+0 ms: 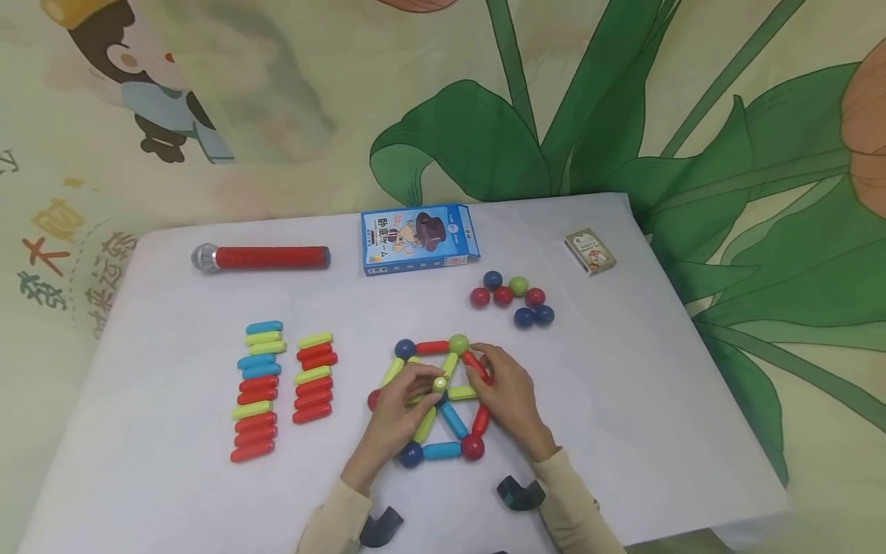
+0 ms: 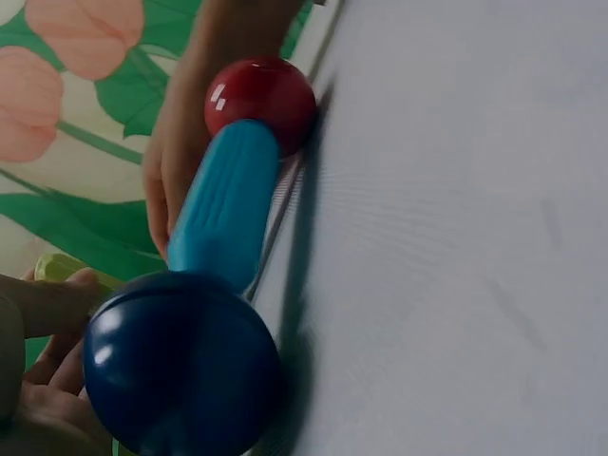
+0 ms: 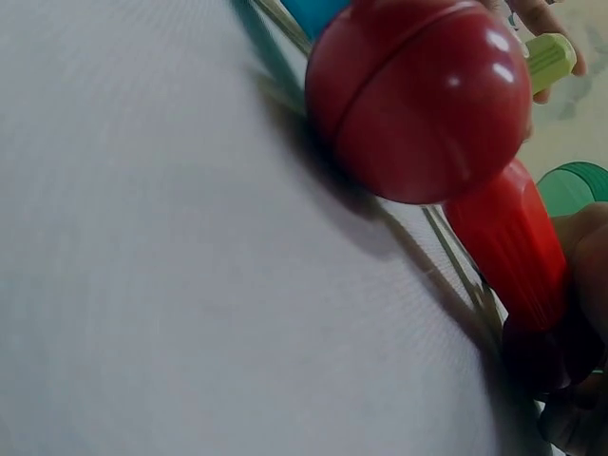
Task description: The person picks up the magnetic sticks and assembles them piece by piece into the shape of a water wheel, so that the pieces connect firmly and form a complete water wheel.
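Note:
A wheel-shaped figure of magnetic rods and balls lies on the table, with a light-blue rod (image 1: 441,451) between a blue ball (image 1: 411,455) and a red ball (image 1: 473,447) at its near side. My left hand (image 1: 401,404) pinches a yellow-green rod (image 1: 440,383) standing on end over the middle ball, which is mostly hidden. My right hand (image 1: 511,392) is at the figure's right corner. In the right wrist view, its thumb and finger hold a dark red ball (image 3: 546,356) joined to a red rod (image 3: 513,252).
Left of the figure, loose rods (image 1: 256,422) lie in two columns. Several loose balls (image 1: 503,296) sit beyond it. Along the back are a red microphone (image 1: 270,257), a blue box (image 1: 418,238) and a small card box (image 1: 591,251). Black wrist camera parts (image 1: 521,494) show near the sleeves.

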`<state>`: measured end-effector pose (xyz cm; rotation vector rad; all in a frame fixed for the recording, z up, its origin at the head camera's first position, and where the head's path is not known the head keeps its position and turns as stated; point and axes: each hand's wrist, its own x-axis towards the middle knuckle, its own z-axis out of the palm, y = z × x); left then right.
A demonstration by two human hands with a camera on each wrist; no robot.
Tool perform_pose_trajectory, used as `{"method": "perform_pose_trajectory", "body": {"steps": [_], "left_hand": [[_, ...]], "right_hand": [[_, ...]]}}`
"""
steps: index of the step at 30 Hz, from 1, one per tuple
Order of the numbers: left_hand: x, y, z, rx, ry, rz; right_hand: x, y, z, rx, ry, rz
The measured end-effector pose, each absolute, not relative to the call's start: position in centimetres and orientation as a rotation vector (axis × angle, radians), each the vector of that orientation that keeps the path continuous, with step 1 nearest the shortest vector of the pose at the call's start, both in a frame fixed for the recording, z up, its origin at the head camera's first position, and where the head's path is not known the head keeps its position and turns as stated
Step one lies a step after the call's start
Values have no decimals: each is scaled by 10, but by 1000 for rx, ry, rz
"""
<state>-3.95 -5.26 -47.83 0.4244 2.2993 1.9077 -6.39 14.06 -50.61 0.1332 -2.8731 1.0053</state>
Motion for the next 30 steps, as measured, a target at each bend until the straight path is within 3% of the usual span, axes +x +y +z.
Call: {"method": "perform_pose_trajectory", "body": {"steps": [6,12,19,24,30], "left_hand": [[-38,-58,-482,491,2308,1916],[-39,-57,-482,478,2295,1904],[-37,-55,-459,442,2308,1855],[-36,-55,-451,415,2294,1847],[-36,-57,-456,438,2276,1872]], "right_hand": [[-72,149,-502,156,-2696,1010],[-97,168,-492,104,-2723,667],[-100,168,-492,136,-2911,721],[-92,161,-489,270,-2829,993],[-70,145,-458,732,-2516,1477]]}}
